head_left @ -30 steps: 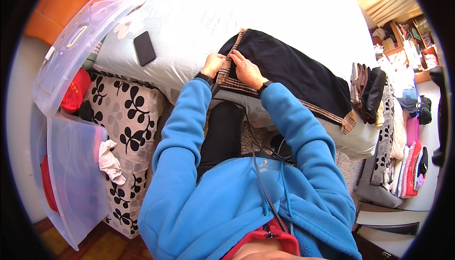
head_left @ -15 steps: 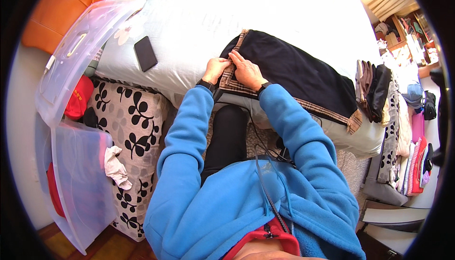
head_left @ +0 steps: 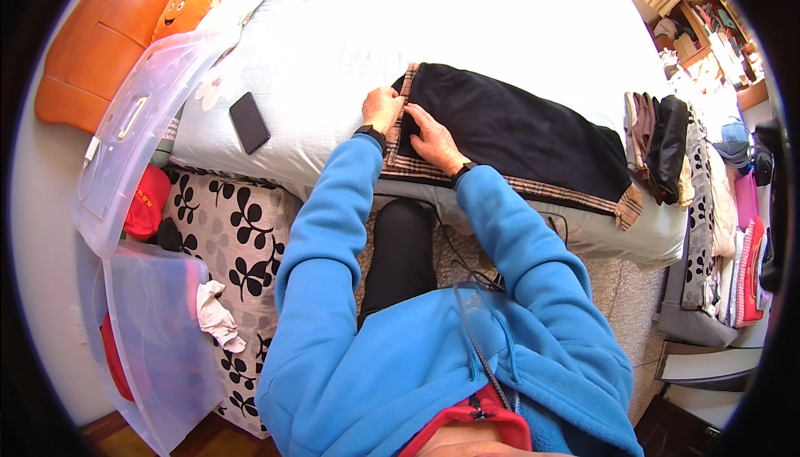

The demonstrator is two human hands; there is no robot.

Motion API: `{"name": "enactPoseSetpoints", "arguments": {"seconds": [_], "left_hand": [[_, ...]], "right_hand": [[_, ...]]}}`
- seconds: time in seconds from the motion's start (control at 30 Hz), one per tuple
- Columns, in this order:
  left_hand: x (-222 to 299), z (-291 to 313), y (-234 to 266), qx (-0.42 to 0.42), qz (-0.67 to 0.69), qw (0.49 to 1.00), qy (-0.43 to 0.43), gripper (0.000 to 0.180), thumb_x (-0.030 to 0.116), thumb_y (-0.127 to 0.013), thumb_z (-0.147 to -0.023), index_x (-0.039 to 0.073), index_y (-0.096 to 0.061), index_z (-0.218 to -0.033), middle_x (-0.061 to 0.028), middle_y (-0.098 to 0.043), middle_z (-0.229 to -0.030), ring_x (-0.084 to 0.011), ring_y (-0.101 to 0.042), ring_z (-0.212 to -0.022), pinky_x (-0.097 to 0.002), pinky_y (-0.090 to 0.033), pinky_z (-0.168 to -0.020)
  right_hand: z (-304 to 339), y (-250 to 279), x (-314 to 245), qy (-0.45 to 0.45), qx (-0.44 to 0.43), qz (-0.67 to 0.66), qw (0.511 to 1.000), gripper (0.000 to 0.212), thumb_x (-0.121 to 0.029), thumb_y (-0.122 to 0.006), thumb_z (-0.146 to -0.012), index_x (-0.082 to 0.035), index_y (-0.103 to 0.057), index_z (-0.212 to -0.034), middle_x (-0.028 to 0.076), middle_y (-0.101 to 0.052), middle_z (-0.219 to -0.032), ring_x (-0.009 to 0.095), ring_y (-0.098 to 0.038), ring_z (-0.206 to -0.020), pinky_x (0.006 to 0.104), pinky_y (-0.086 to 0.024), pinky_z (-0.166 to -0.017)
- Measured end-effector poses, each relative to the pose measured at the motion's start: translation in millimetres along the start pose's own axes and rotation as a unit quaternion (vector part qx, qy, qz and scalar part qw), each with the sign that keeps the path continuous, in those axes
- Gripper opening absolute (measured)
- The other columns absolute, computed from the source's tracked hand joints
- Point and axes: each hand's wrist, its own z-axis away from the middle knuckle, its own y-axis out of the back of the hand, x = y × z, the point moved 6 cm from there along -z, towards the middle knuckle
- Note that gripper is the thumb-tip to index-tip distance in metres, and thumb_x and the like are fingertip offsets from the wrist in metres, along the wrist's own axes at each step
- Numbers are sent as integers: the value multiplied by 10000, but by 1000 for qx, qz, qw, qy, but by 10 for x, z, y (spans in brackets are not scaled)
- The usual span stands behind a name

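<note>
A folded black scarf with a tan checked border and fringed ends lies along the near edge of the bed. My left hand is closed on its left checked edge, the fingertips partly hidden from view. Beside it, my right hand rests on the black cloth just inside that border, fingers stretched toward the left hand. To the left of both hands, a dark phone lies on the pale bedsheet.
A clear plastic bin with a raised lid stands at the left by a leaf-patterned cushioned seat. A white cloth hangs near its rim. Folded dark clothes lie at the bed's right end. Cables run below the bed edge.
My left hand has moved up along the scarf's left edge. My right hand has shifted slightly down and apart from it. The whole view has tilted a little.
</note>
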Motion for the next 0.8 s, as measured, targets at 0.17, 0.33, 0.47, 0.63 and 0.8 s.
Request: {"name": "enactPoseSetpoints", "arguments": {"seconds": [0.17,0.33,0.47,0.63,0.8], "left_hand": [[0,-95,-45,-86,183,979,35,193,210,-693,-852,25,-749,-852,-149,-739,-791,-258,-719,-749,-374,-565,-718],[-190,-86,-140,-236,434,839,229,56,151,-650,-940,99,-657,-917,-10,-654,-811,-125,-605,-727,-306,-524,-674],[-206,-118,-147,-168,333,913,165,96,147,-668,-935,69,-685,-883,-9,-655,-747,-96,-597,-640,-275,-487,-547],[-176,-20,-33,-54,214,974,51,193,170,-768,-845,14,-721,-949,-49,-678,-734,-145,-643,-673,-306,-523,-609],[-283,117,179,101,80,992,0,416,242,-810,-773,24,-696,-1109,-155,-707,-928,-301,-680,-904,-398,-542,-800]], "right_hand": [[-8,35,5,-15,0,-44,999,596,9,-583,-800,-80,-534,-1387,143,-536,-1453,341,-535,-1315,402,-465,-1089],[-5,46,9,-43,-1,-58,997,572,28,-572,-794,-93,-561,-1353,133,-556,-1430,347,-563,-1280,412,-486,-1064],[8,21,-9,-26,-6,7,1000,555,-1,-564,-801,-87,-568,-1350,128,-540,-1450,346,-572,-1266,416,-496,-1049],[22,-47,-123,19,-48,107,993,606,17,-546,-799,-122,-564,-1389,65,-534,-1470,320,-622,-1141,416,-527,-983],[28,-83,-225,33,-106,175,978,609,-4,-560,-802,-142,-570,-1394,14,-523,-1482,288,-608,-898,412,-549,-871]]}}
